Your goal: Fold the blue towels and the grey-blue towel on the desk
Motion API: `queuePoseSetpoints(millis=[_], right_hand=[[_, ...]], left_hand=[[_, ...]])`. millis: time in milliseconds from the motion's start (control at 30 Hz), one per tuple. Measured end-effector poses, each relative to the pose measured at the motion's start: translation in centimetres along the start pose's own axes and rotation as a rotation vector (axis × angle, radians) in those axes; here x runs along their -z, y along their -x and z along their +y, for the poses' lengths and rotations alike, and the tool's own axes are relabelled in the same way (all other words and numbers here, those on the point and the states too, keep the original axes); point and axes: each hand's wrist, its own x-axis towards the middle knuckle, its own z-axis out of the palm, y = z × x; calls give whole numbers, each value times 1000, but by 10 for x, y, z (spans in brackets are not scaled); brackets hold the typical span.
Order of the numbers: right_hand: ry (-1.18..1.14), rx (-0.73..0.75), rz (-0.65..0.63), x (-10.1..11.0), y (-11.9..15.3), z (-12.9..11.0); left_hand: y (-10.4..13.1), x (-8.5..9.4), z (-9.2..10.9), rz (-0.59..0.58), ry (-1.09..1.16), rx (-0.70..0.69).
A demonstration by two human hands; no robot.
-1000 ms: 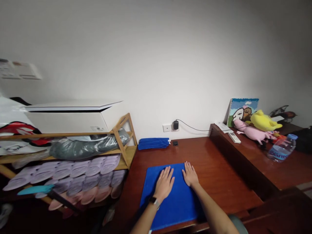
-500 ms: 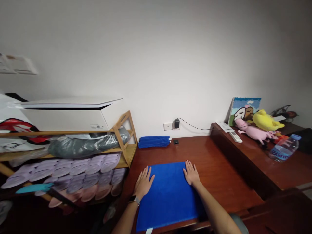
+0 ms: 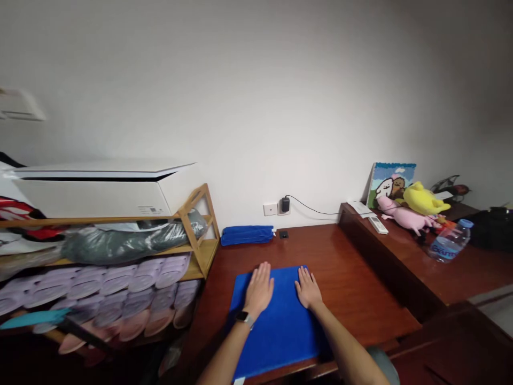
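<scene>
At the left, a long white cardboard box (image 3: 92, 197) sits atop a light-wood slatted rack (image 3: 193, 244), above a dark-grey plastic-wrapped bundle (image 3: 124, 243) and rows of lavender slippers (image 3: 120, 279). Next, a folded blue fabric bundle (image 3: 247, 234) lies at the back of the reddish-brown wooden bench (image 3: 352, 289), near the wall. In front of it, a flat, rectangular blue cloth (image 3: 280, 331) is spread toward the bench's near edge. The left hand (image 3: 259, 289) lies on its far left part, grip released, fingers straight; the right hand (image 3: 308, 289) rests by its far right corner, grip likewise released, fingers extended. Rightward, on a raised brown wooden surface (image 3: 425, 272), are a white remote (image 3: 378, 225), a pink plush toy (image 3: 403, 216), a yellow plush toy (image 3: 425, 199) and a clear, blue-capped plastic bottle (image 3: 447, 247).
</scene>
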Motion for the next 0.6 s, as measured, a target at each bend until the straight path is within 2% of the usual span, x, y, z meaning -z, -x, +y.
queuePoseSetpoints(millis=[100, 167, 200, 267, 400, 467, 533, 600], right_hand=[[-1, 1, 1, -1, -1, 1], [3, 4, 7, -3, -2, 3], [5, 6, 17, -5, -3, 3], [9, 10, 43, -9, -4, 4], [6, 1, 65, -14, -6, 5], [9, -9, 45, -13, -6, 5], [13, -15, 9, -9, -7, 4], [15, -13, -18, -3, -9, 3]], left_hand=[[-19, -24, 67, -127, 34, -71], [-23, -36, 87, -163, 31, -58], [-21, -38, 85, -169, 24, -43], [-14, -36, 62, -180, 8, 6], [13, -17, -29, -185, -68, 179], [25, -9, -66, -169, -101, 233], [32, -6, -84, -159, -111, 249], [34, -8, -87, -152, -108, 249]])
